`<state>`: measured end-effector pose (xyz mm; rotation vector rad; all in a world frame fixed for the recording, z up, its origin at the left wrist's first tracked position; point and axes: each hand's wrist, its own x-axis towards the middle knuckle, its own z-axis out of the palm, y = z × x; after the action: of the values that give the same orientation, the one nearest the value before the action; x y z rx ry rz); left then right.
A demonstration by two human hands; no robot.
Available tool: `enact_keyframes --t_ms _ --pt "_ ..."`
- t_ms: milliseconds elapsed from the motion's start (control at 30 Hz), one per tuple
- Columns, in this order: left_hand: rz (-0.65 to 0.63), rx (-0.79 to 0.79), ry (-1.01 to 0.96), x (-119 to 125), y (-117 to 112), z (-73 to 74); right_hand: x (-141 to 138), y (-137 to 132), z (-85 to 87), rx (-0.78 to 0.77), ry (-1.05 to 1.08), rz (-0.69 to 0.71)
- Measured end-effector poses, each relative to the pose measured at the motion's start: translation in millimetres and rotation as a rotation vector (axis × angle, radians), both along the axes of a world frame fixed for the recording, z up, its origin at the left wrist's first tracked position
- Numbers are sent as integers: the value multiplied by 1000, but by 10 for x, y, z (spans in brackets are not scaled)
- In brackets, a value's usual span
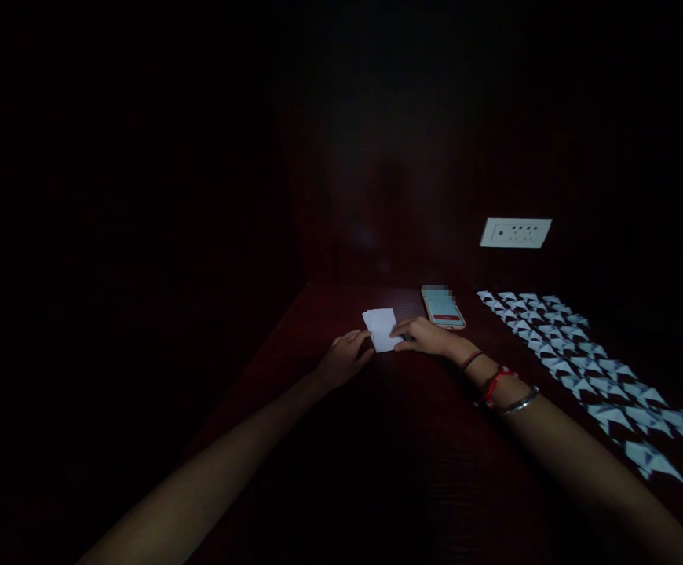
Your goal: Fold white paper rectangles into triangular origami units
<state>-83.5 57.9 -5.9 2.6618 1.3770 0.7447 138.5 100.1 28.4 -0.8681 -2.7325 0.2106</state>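
Observation:
A small stack of white paper sheets (383, 328) lies on the dark red table, its sheets slightly fanned at the upper left. My left hand (345, 359) is at the stack's left edge, index fingertip touching the paper and thumb held apart, so it is open. From the right, my right hand (425, 336) has its bent fingers and thumb on the right edge of the top sheet. A ring shows on the left hand. The undersides of the right fingers are hidden.
A phone (443, 308) with a lit screen lies just beyond my right hand. Rows of folded white paper pieces (589, 365) cover the table's right side. A white socket plate (516, 233) is on the back wall. The surroundings are very dark.

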Motion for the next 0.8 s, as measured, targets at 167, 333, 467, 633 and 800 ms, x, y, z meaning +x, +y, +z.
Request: enact_keyframes --t_ms 167,333,467,633,800 --pt "1 -1 25 -1 6 1 -15 58 35 -15 -26 69" --pt "-16 11 37 -2 5 8 -1 133 70 -44 -71 86" --pt "-23 25 36 1 6 0 1 144 98 -31 -106 78" --pt "-19 49 15 7 -9 19 -61 73 146 41 -78 1" --pt "16 91 -37 17 -29 69 -26 -153 308 206 51 -219"
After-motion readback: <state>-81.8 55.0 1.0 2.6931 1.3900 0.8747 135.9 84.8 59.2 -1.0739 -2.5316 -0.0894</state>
